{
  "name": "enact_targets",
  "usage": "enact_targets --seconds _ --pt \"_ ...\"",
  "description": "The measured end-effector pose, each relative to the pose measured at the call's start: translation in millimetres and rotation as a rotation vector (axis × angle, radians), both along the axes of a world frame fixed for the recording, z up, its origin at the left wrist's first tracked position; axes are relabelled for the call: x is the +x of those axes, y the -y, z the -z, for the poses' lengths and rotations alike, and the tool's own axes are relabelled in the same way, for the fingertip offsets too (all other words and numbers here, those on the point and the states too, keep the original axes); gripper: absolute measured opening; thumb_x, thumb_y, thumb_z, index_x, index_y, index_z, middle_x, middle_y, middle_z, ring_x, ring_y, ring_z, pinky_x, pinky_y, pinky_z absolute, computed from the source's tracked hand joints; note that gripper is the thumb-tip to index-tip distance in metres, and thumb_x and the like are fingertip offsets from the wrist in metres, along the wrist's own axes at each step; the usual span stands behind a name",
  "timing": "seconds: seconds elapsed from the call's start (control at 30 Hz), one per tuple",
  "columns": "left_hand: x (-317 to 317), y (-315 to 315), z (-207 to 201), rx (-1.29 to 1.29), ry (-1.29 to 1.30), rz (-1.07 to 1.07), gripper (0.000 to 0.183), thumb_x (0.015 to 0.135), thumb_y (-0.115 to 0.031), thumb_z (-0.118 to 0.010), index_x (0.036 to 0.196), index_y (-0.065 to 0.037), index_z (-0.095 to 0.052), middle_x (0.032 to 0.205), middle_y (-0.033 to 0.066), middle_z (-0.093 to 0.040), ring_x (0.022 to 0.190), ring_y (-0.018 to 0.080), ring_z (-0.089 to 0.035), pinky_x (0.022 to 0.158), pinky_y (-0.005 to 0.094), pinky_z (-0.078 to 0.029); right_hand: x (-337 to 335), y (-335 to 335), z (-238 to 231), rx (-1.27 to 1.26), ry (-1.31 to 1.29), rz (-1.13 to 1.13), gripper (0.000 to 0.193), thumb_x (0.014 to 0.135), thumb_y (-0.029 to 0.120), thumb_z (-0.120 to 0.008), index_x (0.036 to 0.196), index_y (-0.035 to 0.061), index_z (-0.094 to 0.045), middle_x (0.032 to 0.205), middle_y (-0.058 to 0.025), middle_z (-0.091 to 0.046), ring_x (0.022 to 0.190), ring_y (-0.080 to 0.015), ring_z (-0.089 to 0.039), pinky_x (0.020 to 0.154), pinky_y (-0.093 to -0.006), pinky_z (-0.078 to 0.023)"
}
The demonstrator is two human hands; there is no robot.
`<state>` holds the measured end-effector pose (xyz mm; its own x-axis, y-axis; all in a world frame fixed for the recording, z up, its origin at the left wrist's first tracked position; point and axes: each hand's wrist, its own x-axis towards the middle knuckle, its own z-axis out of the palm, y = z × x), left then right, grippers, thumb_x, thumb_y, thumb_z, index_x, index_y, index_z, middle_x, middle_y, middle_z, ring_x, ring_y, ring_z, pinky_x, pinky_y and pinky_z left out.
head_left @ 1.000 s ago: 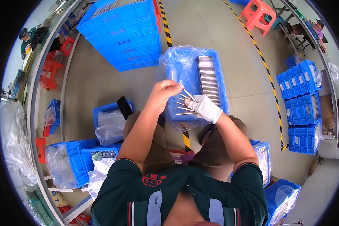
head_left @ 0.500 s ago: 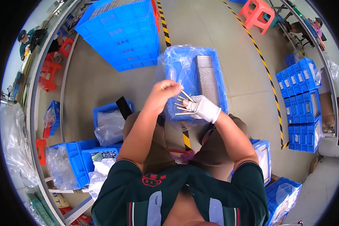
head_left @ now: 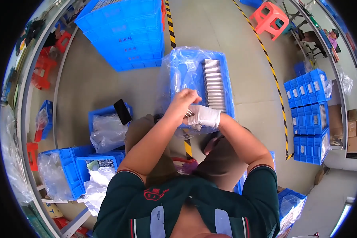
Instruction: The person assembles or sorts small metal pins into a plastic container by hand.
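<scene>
My bare left hand (head_left: 184, 100) is closed, its fingers curled above the blue crate in front of me; what they hold, if anything, is hidden. Just below and to its right, my right hand (head_left: 205, 117), in a white glove, is closed around several thin metal rods (head_left: 189, 113). Their ends stick out toward my left wrist, which partly covers them. Beneath both hands stands the blue crate (head_left: 231, 104), lined with clear plastic film (head_left: 177, 67). A tidy row of similar metal rods (head_left: 214, 85) lies along the crate's right side.
Stacked blue crates (head_left: 125, 43) rise at the far left, and another stack (head_left: 310, 115) stands at the right. A black phone (head_left: 122, 112) rests on a bag-filled crate (head_left: 96, 115) by my left knee. Far right is a red stool (head_left: 269, 18). Yellow-black tape (head_left: 277, 81) marks the floor.
Both hands have drawn closer together and slightly nearer my body. The rods, fanned out from my glove before, are now gathered and mostly covered. The view has shifted a little.
</scene>
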<state>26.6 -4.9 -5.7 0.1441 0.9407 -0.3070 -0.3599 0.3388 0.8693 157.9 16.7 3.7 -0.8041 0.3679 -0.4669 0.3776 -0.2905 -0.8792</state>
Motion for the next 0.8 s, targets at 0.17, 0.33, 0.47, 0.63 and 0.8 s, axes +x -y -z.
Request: enact_targets --seconds 0.17,0.33,0.47,0.63,0.8 --pt "-22.1 -6.5 -12.4 0.052 -0.073 -0.332 0.02 0.087 -0.029 -0.049 0.087 -0.01 -0.054 0.088 0.0031 -0.06 0.08 0.0099 -0.051 0.072 0.0259 -0.036 5.7 -57.2 47.8 0.182 0.181 0.137 0.016 0.079 0.021 -0.06 0.081 0.0066 -0.052 0.064 0.0006 -0.048 0.051 -0.0084 -0.045 0.045 -0.0241 -0.038" --pt "-19.9 2.1 -16.7 -0.038 0.049 -0.215 0.021 0.088 -0.027 -0.047 0.086 -0.007 -0.053 0.087 0.005 -0.058 0.077 0.0092 -0.05 0.071 0.0237 -0.037 25.0 -156.1 109.8 0.874 0.477 0.227 0.023 0.076 0.021 -0.062 0.089 0.004 -0.055 0.078 -0.0128 -0.06 0.073 -0.025 -0.059 0.068 -0.0321 -0.045" --pt "-25.7 4.7 -18.7 -0.073 0.078 -0.211 0.019 0.089 -0.025 -0.046 0.086 -0.008 -0.052 0.086 0.0047 -0.057 0.076 0.0097 -0.049 0.07 0.0238 -0.038 28.0 -197.2 122.9 1.163 0.656 0.273 0.023 0.074 0.028 -0.062 0.086 0.0087 -0.057 0.083 -0.014 -0.061 0.08 -0.0319 -0.058 0.072 -0.0375 -0.045" --pt "-28.4 4.2 -25.1 -0.115 0.165 -0.185 0.018 0.09 -0.024 -0.044 0.086 -0.007 -0.052 0.082 0.0043 -0.056 0.075 0.0105 -0.049 0.07 0.0243 -0.038 50.7 -214.5 141.9 1.388 0.918 0.301 0.012 0.073 0.022 -0.06 0.08 0.0125 -0.059 0.085 -0.0104 -0.06 0.086 -0.0289 -0.056 0.073 -0.0404 -0.044" --pt "-31.4 3.6 -27.4 -0.122 0.203 -0.16 0.018 0.09 -0.024 -0.045 0.086 -0.007 -0.052 0.082 0.0046 -0.056 0.074 0.0108 -0.049 0.069 0.0243 -0.038 51.2 -211.0 148.1 1.408 1.033 0.364 0.014 0.076 0.011 -0.048 0.083 0.0094 -0.06 0.092 -0.0126 -0.058 0.088 -0.0296 -0.055 0.076 -0.0402 -0.044"
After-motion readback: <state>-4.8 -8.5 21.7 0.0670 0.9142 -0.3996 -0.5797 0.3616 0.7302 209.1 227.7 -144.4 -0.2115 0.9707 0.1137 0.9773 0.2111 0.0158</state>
